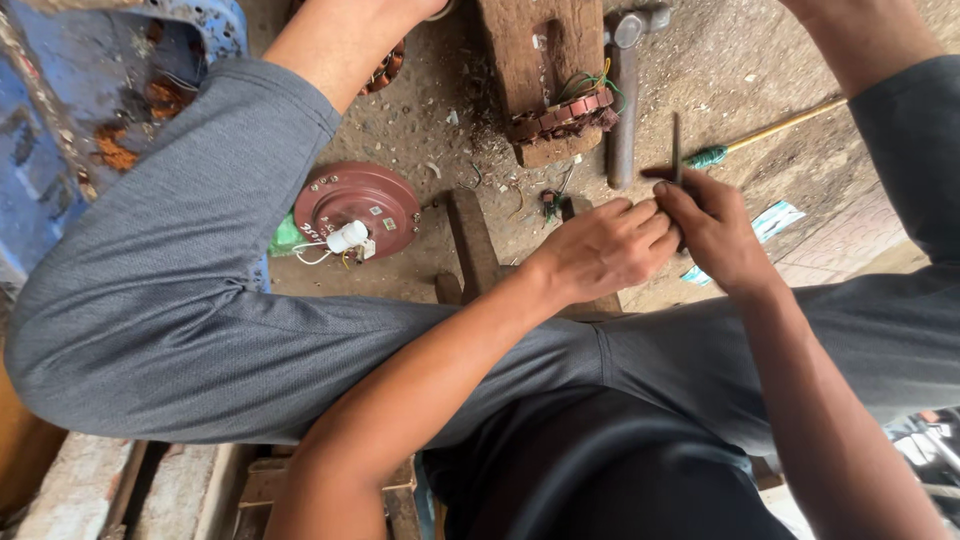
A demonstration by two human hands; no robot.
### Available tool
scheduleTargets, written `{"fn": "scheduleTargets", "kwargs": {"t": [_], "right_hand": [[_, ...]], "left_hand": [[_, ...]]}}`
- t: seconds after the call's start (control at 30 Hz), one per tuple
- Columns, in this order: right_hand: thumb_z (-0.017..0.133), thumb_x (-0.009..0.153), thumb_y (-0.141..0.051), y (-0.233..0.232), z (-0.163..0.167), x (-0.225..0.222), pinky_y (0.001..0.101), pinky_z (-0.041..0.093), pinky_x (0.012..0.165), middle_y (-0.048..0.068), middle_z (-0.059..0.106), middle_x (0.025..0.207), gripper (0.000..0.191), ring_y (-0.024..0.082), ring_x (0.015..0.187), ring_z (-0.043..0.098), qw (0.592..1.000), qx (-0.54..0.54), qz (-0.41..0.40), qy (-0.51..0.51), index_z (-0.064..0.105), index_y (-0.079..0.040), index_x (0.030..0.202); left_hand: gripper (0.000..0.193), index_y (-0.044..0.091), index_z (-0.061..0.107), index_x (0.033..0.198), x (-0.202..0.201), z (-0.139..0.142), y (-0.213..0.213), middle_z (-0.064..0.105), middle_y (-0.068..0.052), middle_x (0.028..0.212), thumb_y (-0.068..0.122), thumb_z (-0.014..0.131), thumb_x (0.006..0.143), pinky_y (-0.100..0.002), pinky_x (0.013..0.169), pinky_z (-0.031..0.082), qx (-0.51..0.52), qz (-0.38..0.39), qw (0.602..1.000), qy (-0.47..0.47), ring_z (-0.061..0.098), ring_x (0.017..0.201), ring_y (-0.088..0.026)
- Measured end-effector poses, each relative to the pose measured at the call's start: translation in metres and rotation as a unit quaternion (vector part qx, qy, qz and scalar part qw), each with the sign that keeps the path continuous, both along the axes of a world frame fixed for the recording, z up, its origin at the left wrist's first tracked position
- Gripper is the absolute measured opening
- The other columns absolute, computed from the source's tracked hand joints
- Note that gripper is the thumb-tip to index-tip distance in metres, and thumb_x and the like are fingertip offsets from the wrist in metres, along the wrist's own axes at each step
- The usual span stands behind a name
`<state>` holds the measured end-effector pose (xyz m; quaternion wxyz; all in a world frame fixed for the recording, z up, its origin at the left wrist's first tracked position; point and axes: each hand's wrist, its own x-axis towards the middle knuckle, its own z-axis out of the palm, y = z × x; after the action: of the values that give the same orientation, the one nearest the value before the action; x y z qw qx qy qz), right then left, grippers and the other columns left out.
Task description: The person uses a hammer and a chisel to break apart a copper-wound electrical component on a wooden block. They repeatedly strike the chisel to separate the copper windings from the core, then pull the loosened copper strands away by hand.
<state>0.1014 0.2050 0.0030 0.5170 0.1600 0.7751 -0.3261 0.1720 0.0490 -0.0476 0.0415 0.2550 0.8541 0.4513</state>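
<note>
Both hands meet over the floor [420,110]: the right hand [715,232] grasps a thin dark rod [677,150], the left hand [605,245] pinches at its base. The rod could slip and jab the fingers, since the hold is narrow.

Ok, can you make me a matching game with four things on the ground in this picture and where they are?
Things:
1. hammer
2. round reddish-brown cover
3. thin dark rod
4. coil with copper windings

Places:
A. beside the left knee, with a white connector on it
B. on the wooden block
C. lying on the dirt just right of the wooden block
D. upright at the fingertips of the right hand, next to the left hand

Pairs: 1-C, 2-A, 3-D, 4-B
</note>
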Motion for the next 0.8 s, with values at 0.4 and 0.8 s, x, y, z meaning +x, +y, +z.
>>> {"fn": "scheduleTargets", "kwargs": {"t": [0.4, 0.8], "right_hand": [[0.056, 0.118, -0.015, 0.007, -0.044, -0.057, 0.0279, 0.029, 0.038, 0.003, 0.068, 0.080, 0.019, 0.010, 0.050, 0.046, 0.781, -0.043, 0.517, 0.347, 0.075, -0.010, 0.118], [0.045, 0.101, -0.017, -0.017, -0.083, -0.093, 0.0295, 0.059, 0.073, -0.010, 0.077, 0.108, 0.039, 0.009, 0.082, 0.069, 0.590, -0.003, 0.705, 0.393, 0.073, -0.036, 0.118]], "left_hand": [[0.024, 0.004, 0.074, 0.114, -0.028, -0.091, -0.067, 0.074, -0.016, 0.121, 0.012, 0.071, 0.092, -0.042, 0.094, 0.052, 0.067, 0.376, 0.821, -0.424, 0.071, 0.111, -0.032], [0.024, -0.001, 0.075, 0.110, -0.009, -0.098, -0.058, 0.076, -0.021, 0.108, 0.003, 0.077, 0.087, -0.040, 0.089, 0.059, 0.074, 0.336, 0.866, -0.364, 0.076, 0.101, -0.034]]}}
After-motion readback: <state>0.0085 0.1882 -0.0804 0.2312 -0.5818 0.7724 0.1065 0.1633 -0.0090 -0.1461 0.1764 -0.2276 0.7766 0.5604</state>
